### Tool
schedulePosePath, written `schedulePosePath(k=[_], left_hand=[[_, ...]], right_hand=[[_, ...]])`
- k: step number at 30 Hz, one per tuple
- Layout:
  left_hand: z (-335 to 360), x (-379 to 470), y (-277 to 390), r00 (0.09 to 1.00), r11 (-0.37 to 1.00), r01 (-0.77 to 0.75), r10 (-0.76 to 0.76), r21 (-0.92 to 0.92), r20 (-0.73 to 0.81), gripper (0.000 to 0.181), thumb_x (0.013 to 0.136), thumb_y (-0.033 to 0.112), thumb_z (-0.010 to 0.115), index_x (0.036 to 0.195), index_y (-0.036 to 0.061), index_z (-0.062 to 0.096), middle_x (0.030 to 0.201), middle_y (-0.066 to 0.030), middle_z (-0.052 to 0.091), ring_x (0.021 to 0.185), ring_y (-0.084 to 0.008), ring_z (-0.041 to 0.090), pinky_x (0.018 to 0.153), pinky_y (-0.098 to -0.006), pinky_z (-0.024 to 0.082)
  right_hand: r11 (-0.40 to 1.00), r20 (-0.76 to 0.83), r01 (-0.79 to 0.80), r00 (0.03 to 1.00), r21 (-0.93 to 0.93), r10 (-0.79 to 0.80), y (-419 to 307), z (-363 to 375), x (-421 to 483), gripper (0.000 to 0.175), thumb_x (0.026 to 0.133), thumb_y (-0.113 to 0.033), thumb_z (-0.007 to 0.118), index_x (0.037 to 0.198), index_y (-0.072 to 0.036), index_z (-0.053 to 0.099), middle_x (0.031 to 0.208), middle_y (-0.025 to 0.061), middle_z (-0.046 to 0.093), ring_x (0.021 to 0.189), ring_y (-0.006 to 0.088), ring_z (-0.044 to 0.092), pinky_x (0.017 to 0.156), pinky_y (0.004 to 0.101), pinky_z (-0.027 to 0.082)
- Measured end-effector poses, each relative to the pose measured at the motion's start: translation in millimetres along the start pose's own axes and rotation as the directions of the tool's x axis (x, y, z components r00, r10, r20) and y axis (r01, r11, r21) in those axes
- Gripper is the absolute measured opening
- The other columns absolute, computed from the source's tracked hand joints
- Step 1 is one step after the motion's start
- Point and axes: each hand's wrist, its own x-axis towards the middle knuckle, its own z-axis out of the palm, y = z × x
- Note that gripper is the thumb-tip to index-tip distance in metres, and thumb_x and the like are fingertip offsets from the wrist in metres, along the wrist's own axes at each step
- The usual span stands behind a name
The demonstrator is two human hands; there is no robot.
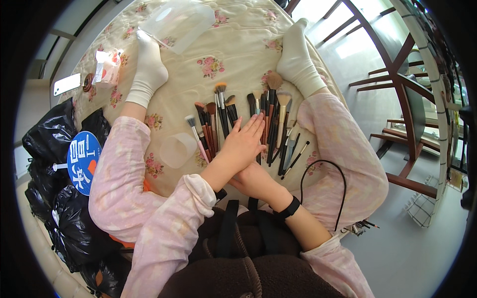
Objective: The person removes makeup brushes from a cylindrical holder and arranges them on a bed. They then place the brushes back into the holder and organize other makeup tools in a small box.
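Note:
My left hand reaches over a fanned row of makeup brushes, palm down and fingers stretched out, with nothing seen in it. Beneath its wrist and palm lies my right hand, whose fingers are mostly hidden. Left of my fingers are a pink-handled brush, brown-handled brushes and black-handled brushes. To their right lie a large fluffy brush, a gold-handled brush and a thin black brush. The brushes' heads mostly point away from me.
On the floral bedspread are a translucent cup, a clear plastic box, a tissue pack and a white phone. Black plastic bags and a round blue sign flank my left leg. Wooden chairs stand right.

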Motion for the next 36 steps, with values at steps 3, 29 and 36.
schedulePosePath(k=[3, 29, 36], left_hand=[[3.0, -6.4, -6.9, 0.999, 0.998, 0.038, -0.039, -0.049, -0.022, 0.075, 0.098, 0.039, 0.062, 0.153, -0.0041, 0.037, 0.166, -0.0189, 0.027, 0.151, -0.0305, 0.032, 0.123, -0.0501, 0.025], [10.8, -49.3, -9.4, 0.950, 0.968, 0.230, -0.246, -0.099, -0.192, 0.067, 0.088, 0.006, 0.057, 0.151, -0.0037, 0.037, 0.155, -0.0187, 0.044, 0.146, -0.0300, 0.040, 0.124, -0.0468, 0.024], [33.7, -61.4, -5.0, 0.977, 0.948, 0.210, -0.193, 0.240, -0.094, 0.102, 0.086, 0.033, 0.075, 0.160, 0.0004, 0.013, 0.165, -0.0247, 0.020, 0.153, -0.0421, 0.020, 0.125, -0.0565, 0.012]], right_hand=[[1.000, -0.082, -0.014, 0.997, -0.004, 0.014, -2.4, -1.7, -3.6, 0.029, 0.081, -0.002, 0.064, 0.110, 0.001, 0.069, 0.109, 0.0246, 0.068, 0.104, 0.0441, 0.063, 0.094, 0.0481, 0.051], [0.813, -0.178, -0.573, 0.793, 0.108, 0.582, 19.1, -41.1, 59.0, 0.024, 0.090, -0.012, 0.065, 0.100, 0.007, 0.056, 0.072, 0.0204, 0.069, 0.065, 0.0315, 0.071, 0.054, 0.0394, 0.054], [0.324, 0.014, -0.224, 0.842, 0.919, 0.539, -35.3, -156.4, 89.8, 0.015, 0.103, -0.015, 0.056, 0.101, -0.001, 0.059, 0.080, 0.0120, 0.070, 0.050, 0.0151, 0.062, 0.044, 0.0264, 0.048]])
